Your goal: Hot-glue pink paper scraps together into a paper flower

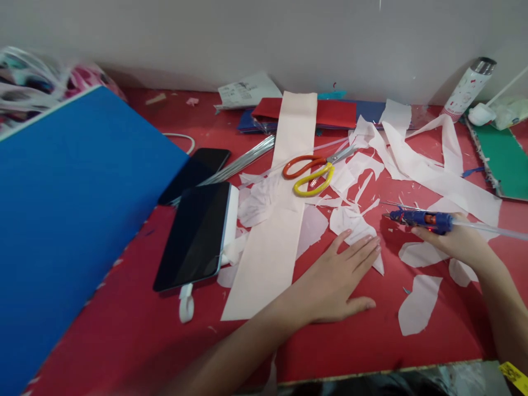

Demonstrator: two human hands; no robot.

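My left hand (336,280) lies flat, fingers stretched, with its fingertips on a cut piece of pale paper (355,223) on the red table. In my right hand (462,239) is a blue glue gun (424,219), its nozzle pointing left and a clear glue stick (490,228) sticking out of its back. Thin wires (398,204) show just behind the gun. Petal-shaped paper pieces (419,305) lie below the right hand. Scissors (315,170) with one red and one yellow handle rest across a long pale paper strip (268,258), left of and beyond my left hand.
A tablet (193,236) and a dark phone (210,162) lie left of the strip, near a bundle of silvery wires (247,159). A large blue board (82,220) covers the left side. Paper scraps (437,170), a patterned bottle (470,88) and a green board (503,159) are at the right.
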